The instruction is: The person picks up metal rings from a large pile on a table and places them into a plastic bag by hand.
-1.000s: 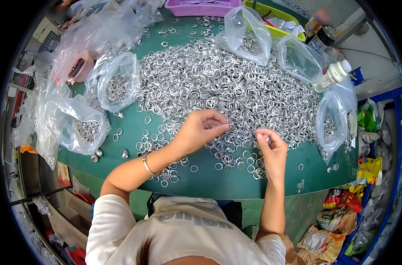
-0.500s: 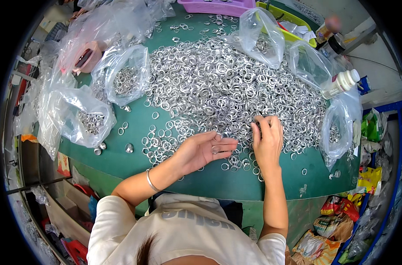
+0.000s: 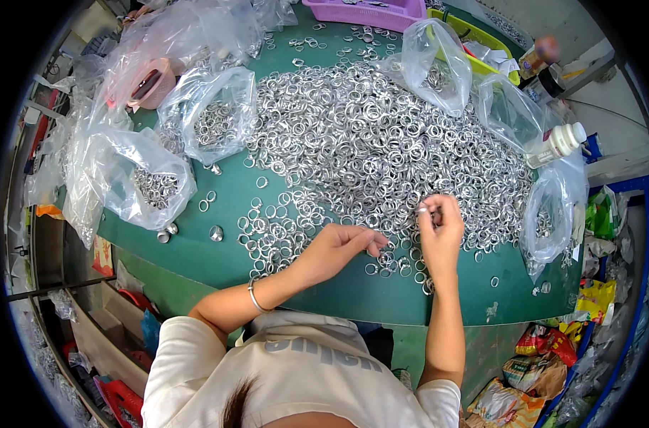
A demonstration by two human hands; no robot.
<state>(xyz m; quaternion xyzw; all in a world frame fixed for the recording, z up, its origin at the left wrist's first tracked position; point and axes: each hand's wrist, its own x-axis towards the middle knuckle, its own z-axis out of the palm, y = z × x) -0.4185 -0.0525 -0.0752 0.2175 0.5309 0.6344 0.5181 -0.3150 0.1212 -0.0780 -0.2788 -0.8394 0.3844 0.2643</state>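
A broad heap of silver-coloured metal rings (image 3: 367, 135) covers much of the green table (image 3: 310, 292). My left hand (image 3: 339, 250) is closed at the heap's near edge, its fingers curled inward and the thumb laid over them. Whatever lies inside that palm is hidden. To its right, my right hand (image 3: 442, 228) pinches a small silver ring (image 3: 422, 207) between thumb and fingertips, against the near side of the heap. Loose rings (image 3: 385, 265) lie scattered just below and between the two hands.
Clear plastic bags holding rings stand at left (image 3: 153, 182), upper left (image 3: 216, 118), top (image 3: 438, 68) and right (image 3: 545, 221). A pink basket (image 3: 155, 84), purple tray (image 3: 371, 16), yellow-green tray (image 3: 474, 36) and white bottle (image 3: 558, 143) sit around the heap.
My left hand has turned over from palm up with spread fingers, where a ring showed, to a closed shape. My right hand has drawn slightly nearer me, its fingertips pinched together.
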